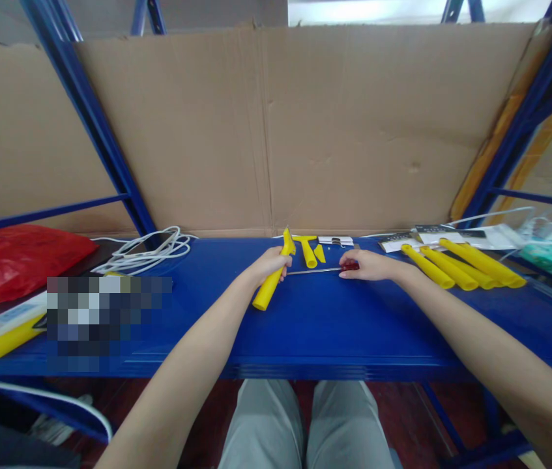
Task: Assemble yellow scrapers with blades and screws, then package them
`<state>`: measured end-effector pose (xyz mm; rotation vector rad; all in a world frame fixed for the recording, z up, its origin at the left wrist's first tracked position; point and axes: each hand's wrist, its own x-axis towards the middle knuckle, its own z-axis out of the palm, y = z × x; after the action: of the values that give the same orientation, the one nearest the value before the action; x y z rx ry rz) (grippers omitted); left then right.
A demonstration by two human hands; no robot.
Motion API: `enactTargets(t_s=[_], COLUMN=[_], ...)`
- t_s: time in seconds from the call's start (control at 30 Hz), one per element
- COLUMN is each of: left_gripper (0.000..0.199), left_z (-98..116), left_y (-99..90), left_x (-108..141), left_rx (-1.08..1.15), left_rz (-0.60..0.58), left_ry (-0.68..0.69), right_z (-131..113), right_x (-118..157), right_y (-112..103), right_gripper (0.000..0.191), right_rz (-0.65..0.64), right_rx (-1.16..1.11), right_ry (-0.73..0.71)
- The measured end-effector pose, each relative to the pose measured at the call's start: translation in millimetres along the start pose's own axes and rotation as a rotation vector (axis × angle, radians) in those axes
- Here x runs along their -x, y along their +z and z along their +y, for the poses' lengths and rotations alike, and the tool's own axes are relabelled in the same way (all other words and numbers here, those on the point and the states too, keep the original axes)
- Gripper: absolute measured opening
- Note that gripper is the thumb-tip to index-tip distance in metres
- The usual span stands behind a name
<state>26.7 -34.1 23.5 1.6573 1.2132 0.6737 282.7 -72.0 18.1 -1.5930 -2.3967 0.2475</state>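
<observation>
My left hand [274, 262] is wrapped round a yellow plastic handle [268, 290], a tube that tilts up to a narrower, angled head. In my right hand [366, 265] is a screwdriver with a red handle [350, 266], gripped between thumb and fingers. Its thin metal shaft [315, 270] points left, low over the blue table, toward the yellow handle; its tip is too small to make out. Just behind the shaft lie a yellow T-shaped handle [309, 253] and a small flat yellow piece [320, 253].
Several yellow tube handles [451, 268] lie on packets to the right. A white card with a black clip [336, 241] is at the back. On the left are coiled white cable [151, 253], a red plastic bag [24, 260] and a blurred-out object [97, 319]. Cardboard [266, 130] walls the back.
</observation>
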Motion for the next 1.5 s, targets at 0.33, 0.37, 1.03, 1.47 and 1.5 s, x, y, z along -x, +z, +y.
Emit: enactTargets(t_s=[0.33,0.37,1.03,1.47,1.5], left_gripper=[0.019,0.02,0.021,0.023,0.023], left_z=[2,2,4,3,3], left_y=[1.5,2.7,22.6,28.9,28.8], left_x=[1,1,9,10,10], left_rx=[0.007,0.013,0.043,0.083,0.075], left_rz=[0.004,0.001,-0.225,-0.267,-0.264], left_ry=[0.008,0.012,0.151,0.115,0.113], right_z=[-8,-10,-50,-42,-41], right_x=[-4,-5,-31,-27,-27], right_y=[-2,-2,10,17,17], right_gripper=[0.029,0.027,0.014,0.008,0.007], right_rz=[0.221,0.256,0.27,0.328,0.334], right_rx=[0.028,0.032,0.173,0.077,0.065], right_ry=[-0.048,-0.057,-0.046,-0.058,-0.068])
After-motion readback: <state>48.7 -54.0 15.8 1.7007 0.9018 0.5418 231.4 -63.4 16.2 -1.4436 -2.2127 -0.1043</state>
